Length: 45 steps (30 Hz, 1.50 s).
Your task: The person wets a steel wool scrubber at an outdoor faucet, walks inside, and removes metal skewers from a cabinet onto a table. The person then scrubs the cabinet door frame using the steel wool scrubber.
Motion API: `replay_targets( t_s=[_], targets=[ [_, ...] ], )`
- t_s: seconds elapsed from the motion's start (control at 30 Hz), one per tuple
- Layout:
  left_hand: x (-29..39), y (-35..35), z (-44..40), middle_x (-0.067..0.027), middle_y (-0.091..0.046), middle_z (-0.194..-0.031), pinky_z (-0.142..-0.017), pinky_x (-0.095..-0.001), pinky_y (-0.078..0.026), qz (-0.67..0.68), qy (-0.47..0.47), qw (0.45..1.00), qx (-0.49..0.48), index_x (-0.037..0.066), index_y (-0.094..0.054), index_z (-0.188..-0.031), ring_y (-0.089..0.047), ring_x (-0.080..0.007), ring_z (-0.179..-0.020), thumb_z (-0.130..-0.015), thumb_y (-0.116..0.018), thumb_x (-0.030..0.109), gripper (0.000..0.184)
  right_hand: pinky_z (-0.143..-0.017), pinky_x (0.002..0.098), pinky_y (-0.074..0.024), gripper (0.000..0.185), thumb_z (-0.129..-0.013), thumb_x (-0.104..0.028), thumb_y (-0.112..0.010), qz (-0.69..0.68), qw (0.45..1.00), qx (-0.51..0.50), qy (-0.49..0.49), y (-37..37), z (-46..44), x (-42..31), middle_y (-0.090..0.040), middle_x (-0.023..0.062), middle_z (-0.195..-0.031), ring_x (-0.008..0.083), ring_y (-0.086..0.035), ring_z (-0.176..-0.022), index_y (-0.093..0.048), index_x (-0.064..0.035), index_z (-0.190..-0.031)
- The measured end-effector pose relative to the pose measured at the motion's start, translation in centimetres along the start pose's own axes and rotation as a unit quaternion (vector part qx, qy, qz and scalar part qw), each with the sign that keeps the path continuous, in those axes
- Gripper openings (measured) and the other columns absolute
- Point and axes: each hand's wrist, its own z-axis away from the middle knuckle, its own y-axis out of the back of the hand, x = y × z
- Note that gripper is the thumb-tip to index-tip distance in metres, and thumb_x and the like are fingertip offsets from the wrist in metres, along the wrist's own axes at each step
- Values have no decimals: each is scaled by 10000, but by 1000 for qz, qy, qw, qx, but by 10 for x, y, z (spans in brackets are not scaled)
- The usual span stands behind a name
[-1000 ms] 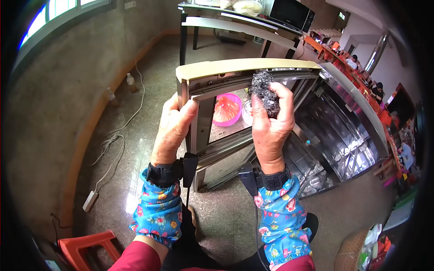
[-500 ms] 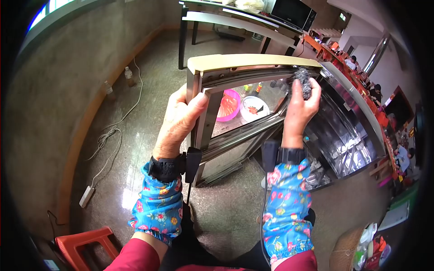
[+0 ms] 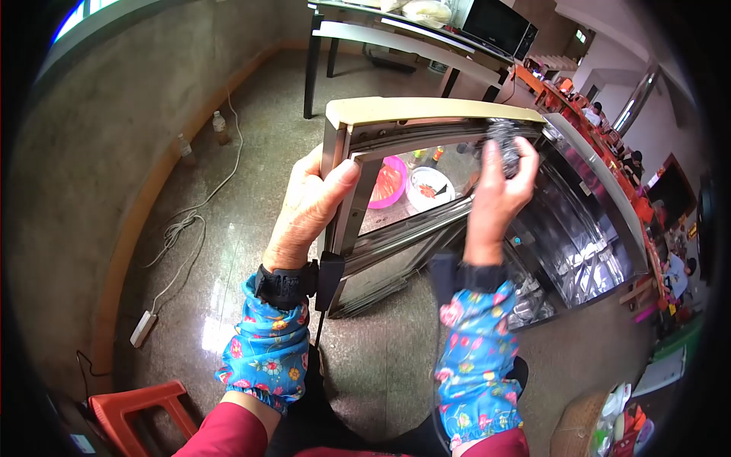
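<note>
Left hand [image 3: 308, 206] clamped on metal frame [image 3: 426, 137]; right hand [image 3: 496, 199] gripping wire scrubber [image 3: 502, 143], farther right than second ago.

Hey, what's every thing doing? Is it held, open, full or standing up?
Left hand: gripping the frame
Right hand: holding the scrubber
Metal frame: held by one side
Scrubber: held, blurry; touching the frame or not is unclear
Metal cabinet: open, shiny inside
Pink basin: holding a red bag
White tub: reddish bits inside
Bottles: upright by the wall
Power strip: lying on the floor
</note>
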Motion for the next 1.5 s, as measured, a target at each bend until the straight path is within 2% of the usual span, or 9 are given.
replay_targets(
  t_s=[0.17, 0.3, 0.43, 0.63, 0.77, 0.83, 0.9, 1.3, 1.5],
  targets=[
    [4, 9, 1, -19, -609, -1029, -866, -275, -423, -3, 21, 999, -44, 19, -562, -1177, -525, -100, -949, -827, -694, 333, 488, -810, 271, -463, 280, -844, -34, -646, 36, 979, -129, 154, -13, 39, -38, -578, 69, -992, 142, -555, -880, -533, 17, -1095],
    [-4, 8, 0, -27, -606, -1036, -870, -273, -420, 26, -28, 998, -58, 14, -546, -1197, -515, -109, -961, -847, -652, 434, 557, -780, 312, -493, 252, -861, -47, -627, 3, 999, -40, -31, -9, 21, -32, -579, 111, -1056, 170, -568, -893, -543, 18, -1090],
    [-5, 13, -2, -39, -606, -1040, -868, -272, -420, 9, -24, 998, -65, 9, -535, -1211, -508, -111, -961, -886, -586, 476, 571, -881, 328, -450, 326, -777, -75, -710, 7, 967, -182, 179, -32, 64, -77, -587, 119, -1018, 231, -576, -980, -555, 19, -1048],
    [1, 10, -1, -50, -613, -1046, -868, -267, -426, 13, -20, 997, -67, 5, -538, -1211, -517, -107, -981, -883, -617, 402, 521, -830, 299, -469, 268, -808, 16, -643, 88, 989, -115, 1, -3, 20, -50, -610, 100, -988, 178, -581, -918, -564, 38, -1063],
    [4, 5, 1, -29, -599, -1075, -901, -272, -401, 65, -30, 994, -84, -3, -533, -1212, -507, -107, -996, -835, -659, 460, 611, -788, 318, -488, 351, -730, 45, -685, 134, 923, -285, 220, 6, -1, -91, -611, 151, -989, 256, -616, -876, -587, 17, -1066],
    [10, 4, 0, -29, -623, -1009, -832, -258, -451, 68, -6, 995, -79, 9, -572, -1162, -550, -108, -931, -732, -775, 234, 526, -789, 343, -496, 392, -680, 43, -708, 134, 877, -348, 303, 2, -7, -119, -610, 158, -991, 289, -620, -895, -600, 7, -1055],
    [9, 4, -1, -20, -625, -986, -813, -253, -459, 76, 7, 995, -68, 3, -577, -1147, -557, -96, -891, -716, -790, 213, 524, -735, 379, -507, 409, -632, 22, -709, 155, 812, -441, 350, -9, -8, -125, -592, 152, -937, 323, -609, -838, -604, -4, -1027],
    [13, 4, 3, -41, -628, -960, -806, -258, -463, 89, -17, 993, -81, 5, -558, -1144, -549, -90, -895, -755, -769, 195, 481, -648, 358, -495, 322, -665, -57, -715, 261, 785, -450, 337, -26, 5, -152, -543, 109, -901, 290, -603, -762, -592, -68, -962],
    [7, 6, 1, -42, -622, -976, -802, -260, -464, 47, -48, 994, -82, 9, -560, -1143, -550, -95, -895, -758, -770, 211, 483, -625, 374, -498, 241, -692, -7, -660, 292, 834, -385, 268, -5, -22, -114, -566, 114, -853, 305, -614, -741, -606, -59, -922]
  ],
)
